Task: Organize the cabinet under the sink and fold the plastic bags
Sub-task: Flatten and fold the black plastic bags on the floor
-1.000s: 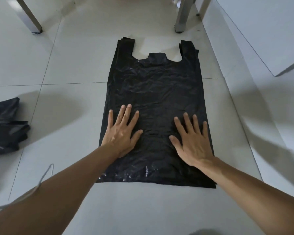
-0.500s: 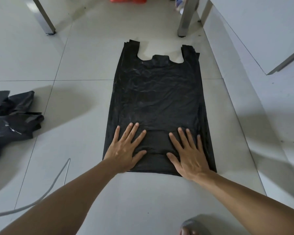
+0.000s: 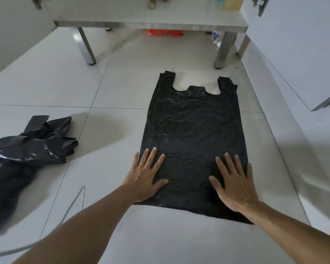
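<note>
A black plastic bag [image 3: 193, 130] lies flat on the white tiled floor, its two handles pointing away from me. My left hand [image 3: 144, 175] presses flat on the bag's near left edge, fingers straight and spread. My right hand [image 3: 234, 183] presses flat on the near right part, also with spread fingers. A crumpled heap of more black bags [image 3: 25, 151] lies on the floor at the left.
The open cabinet [image 3: 151, 25] stands ahead on metal legs [image 3: 87, 46], with an orange bag [image 3: 165, 32] on the floor beneath it and bottles at its right. A white door [image 3: 301, 54] hangs open at the right. A grey cable [image 3: 65, 218] runs by my left arm.
Both hands slid toward me along the bag, then spread apart toward its side edges. The view tilted up, bringing the cabinet and more of the bag heap into sight.
</note>
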A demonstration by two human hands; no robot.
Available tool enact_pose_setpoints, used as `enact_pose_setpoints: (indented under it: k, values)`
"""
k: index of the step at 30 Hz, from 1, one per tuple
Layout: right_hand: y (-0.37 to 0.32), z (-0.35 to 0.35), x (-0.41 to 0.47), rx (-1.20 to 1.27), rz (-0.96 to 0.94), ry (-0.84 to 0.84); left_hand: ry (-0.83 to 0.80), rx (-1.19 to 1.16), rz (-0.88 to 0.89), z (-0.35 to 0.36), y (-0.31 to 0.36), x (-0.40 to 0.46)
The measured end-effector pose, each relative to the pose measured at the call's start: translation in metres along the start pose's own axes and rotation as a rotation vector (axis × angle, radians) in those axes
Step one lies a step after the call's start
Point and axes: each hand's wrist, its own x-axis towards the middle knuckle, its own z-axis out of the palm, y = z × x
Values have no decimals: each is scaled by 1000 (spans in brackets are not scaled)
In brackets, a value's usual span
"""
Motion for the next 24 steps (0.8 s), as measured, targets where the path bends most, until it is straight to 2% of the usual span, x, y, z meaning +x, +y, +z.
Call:
enact_pose_setpoints:
  k: [5, 11, 14, 17, 20, 24]
  values:
    - [-33, -83, 58, 87, -189, 22, -66, 60, -103, -73, -45, 8]
    - [-118, -195, 101, 75, -338, -164, -175, 12, -302, -170, -113, -11]
    - [-172, -228, 107, -7, -388, -168, -154, -9, -424, -193, -159, -37]
    - [-222, -237, 108, -36, -443, -164, -95, -2, -547, -189, -203, -68]
    - [-265, -226, 101, 2, -501, -198, -108, -33, -647, -171, -232, -99]
    - [-310, -188, 96, 137, -548, -274, -95, -121, -674, -140, -260, -126]
